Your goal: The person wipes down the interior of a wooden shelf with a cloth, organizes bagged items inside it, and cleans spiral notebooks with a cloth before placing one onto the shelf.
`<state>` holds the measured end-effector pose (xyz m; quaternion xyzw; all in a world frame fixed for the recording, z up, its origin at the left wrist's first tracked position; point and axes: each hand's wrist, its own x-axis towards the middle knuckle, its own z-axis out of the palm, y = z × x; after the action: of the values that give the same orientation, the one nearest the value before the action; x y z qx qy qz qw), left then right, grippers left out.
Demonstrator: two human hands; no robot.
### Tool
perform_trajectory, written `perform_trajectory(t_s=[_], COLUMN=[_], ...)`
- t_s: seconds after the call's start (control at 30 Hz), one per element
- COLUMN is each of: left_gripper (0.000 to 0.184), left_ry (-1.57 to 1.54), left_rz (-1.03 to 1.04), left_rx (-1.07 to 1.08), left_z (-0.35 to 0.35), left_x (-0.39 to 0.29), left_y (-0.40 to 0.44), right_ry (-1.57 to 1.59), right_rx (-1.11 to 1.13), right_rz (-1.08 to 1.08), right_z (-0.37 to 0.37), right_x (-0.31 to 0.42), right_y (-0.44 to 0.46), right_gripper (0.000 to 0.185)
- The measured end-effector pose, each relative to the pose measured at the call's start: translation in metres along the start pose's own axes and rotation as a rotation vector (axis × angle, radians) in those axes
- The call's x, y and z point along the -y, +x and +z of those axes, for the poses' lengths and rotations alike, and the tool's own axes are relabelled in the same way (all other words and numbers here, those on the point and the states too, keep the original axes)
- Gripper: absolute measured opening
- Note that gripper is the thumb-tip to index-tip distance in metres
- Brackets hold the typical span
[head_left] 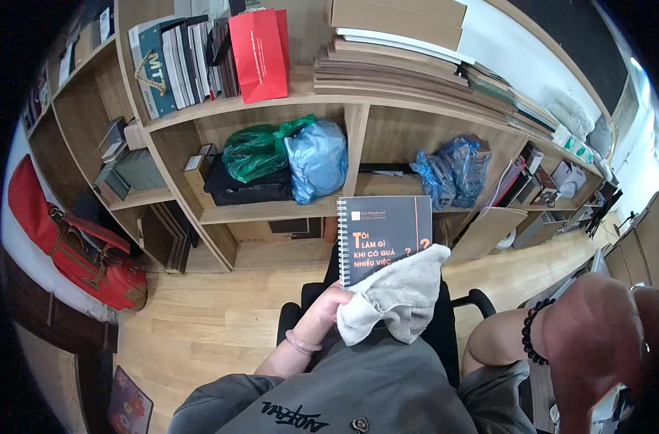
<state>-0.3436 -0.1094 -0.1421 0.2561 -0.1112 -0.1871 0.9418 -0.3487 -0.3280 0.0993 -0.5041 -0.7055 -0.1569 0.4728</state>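
The left hand (333, 300) grasps a spiral-bound notebook (381, 233) by its lower left part, with a pale grey cloth (400, 298) bunched against the same hand and draped across the notebook's lower cover. The notebook is upright in front of the person's chest, its dark cover facing the camera, orange and white lettering above the cloth and the white wire spiral running down the left edge. A pink bracelet (302, 343) circles the left wrist. The right hand (602, 336) is raised near the camera at the far right, well apart from the notebook; its fingers are blurred and partly lost in the dark edge of the view, so whether it is clenched or holds anything cannot be told. A black bead bracelet (531, 333) rings that wrist. The person wears a grey shirt (344, 394) and sits on a black chair (289, 318) over a wooden floor (199, 318). Beyond the notebook stands a wooden shelf unit (356, 145). One compartment holds a green plastic bag (253, 153) on a black case (246, 186), with a light blue bag (318, 160) just beside them; the compartment to its right holds a bundle in blue plastic (459, 170). On top, a red paper bag (260, 58) stands beside a row of books (188, 61), and flat boards (394, 72) lie stacked farther right. A red bag (76, 239) is at the left.
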Motion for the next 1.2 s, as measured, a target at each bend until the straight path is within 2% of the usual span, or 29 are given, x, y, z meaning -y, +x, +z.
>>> perform_trajectory(t_s=[0.37,0.5,0.9,1.03,1.17,1.2], left_gripper=[0.069,0.068,0.065,0.066,0.067,0.066], left_ry=[0.064,0.013,0.007,-0.01,-0.094,-0.079], left_rz=[-0.072,-0.003,-0.015,-0.024,-0.067,-0.043], left_rx=[-0.019,-0.018,0.006,0.013,-0.105,-0.101], left_z=[-0.004,0.007,0.001,-0.001,0.007,0.008], left_x=[-0.003,-0.002,-0.001,-0.001,0.002,0.002], left_y=[-0.005,-0.002,-0.002,-0.002,-0.013,-0.011], right_ry=[0.159,0.18,0.328,0.408,0.531,0.55], right_rx=[-0.018,0.012,-0.009,-0.054,-0.17,-0.188], right_rz=[-0.006,-0.031,-0.023,0.005,0.087,0.102], right_z=[0.012,0.022,0.02,0.027,0.036,0.058], right_x=[-0.006,-0.008,-0.008,-0.009,-0.023,-0.022], right_y=[-0.001,0.011,0.007,0.005,-0.016,-0.011], right_gripper=[0.036,0.036,0.035,0.035,0.035,0.035])
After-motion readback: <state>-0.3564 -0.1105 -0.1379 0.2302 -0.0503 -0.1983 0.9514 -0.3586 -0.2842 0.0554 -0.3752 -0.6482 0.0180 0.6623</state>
